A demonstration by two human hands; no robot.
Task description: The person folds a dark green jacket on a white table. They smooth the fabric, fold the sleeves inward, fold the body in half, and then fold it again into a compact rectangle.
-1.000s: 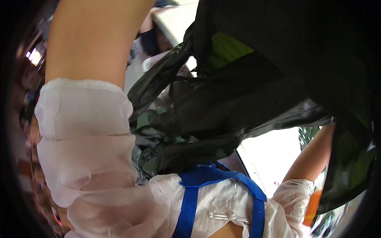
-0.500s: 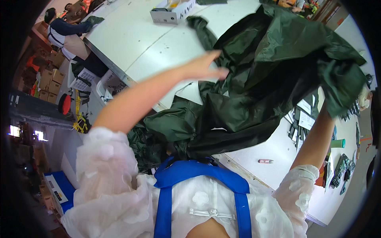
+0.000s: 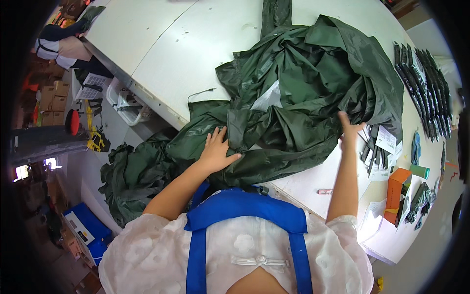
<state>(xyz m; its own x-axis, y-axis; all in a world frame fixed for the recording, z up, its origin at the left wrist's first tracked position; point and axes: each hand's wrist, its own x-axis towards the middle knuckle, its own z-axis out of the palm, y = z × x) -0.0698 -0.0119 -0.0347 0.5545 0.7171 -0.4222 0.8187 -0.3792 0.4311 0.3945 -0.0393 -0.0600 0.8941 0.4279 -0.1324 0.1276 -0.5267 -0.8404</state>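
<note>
A large dark green, shiny garment [image 3: 313, 73], like a raincoat, lies spread and crumpled across the white table. Its near left part hangs over the table edge in a bunched heap. On its near side rests my left hand [image 3: 217, 153], laid flat with the fingers apart and the thumb out. My right hand [image 3: 349, 131] touches the garment's right-hand near edge, fingers spread; parts of them are lost against the dark folds. A white patch [image 3: 269, 96] shows amid the folds.
Black packaged bundles [image 3: 423, 88] lie in rows at the far right. Nearer are papers with black strips [image 3: 374, 152], an orange box [image 3: 396, 193], a green spool [image 3: 419, 171] and a small red-and-white tool [image 3: 324, 191]. Left, beyond the table edge [image 3: 132, 85], are a white bin [image 3: 128, 105] and a person [image 3: 63, 46].
The garment, held up and blurred in my raised right hand before, now lies down on the table. Both hands have come down and nearer to me. The view has shifted.
</note>
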